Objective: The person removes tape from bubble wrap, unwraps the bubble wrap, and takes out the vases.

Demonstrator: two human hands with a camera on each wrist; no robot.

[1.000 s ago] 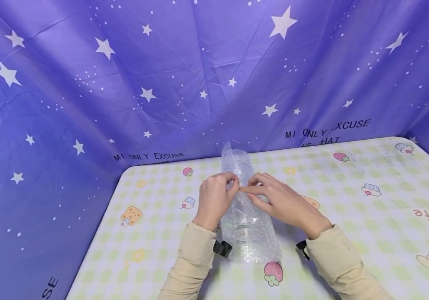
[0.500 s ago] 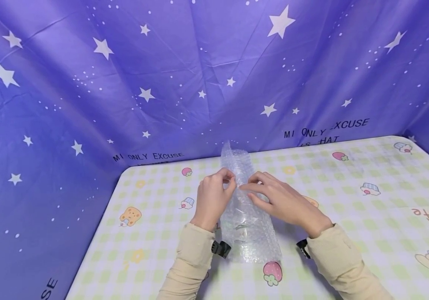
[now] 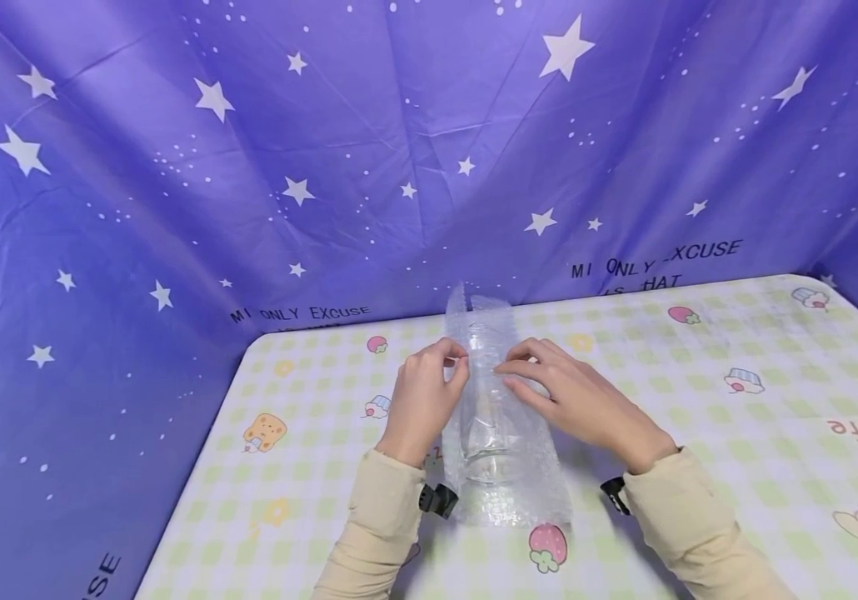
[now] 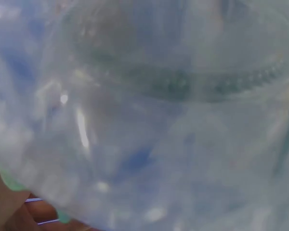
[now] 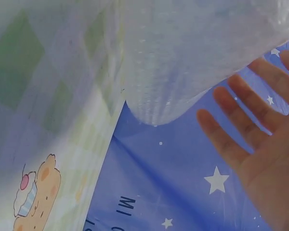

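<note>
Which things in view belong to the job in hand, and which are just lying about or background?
Part of the job:
translucent plastic bubble wrap
clear, round, glass-looking object, in or on the wrap
left hand, at the wrap
right hand, at the wrap

Background:
green-and-white checked tabletop
blue-purple star-printed curtain
two black wrist-worn devices

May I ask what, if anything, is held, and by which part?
The left hand seems to pinch the bubble wrap by its left edge; for the right hand, unclear.
</note>
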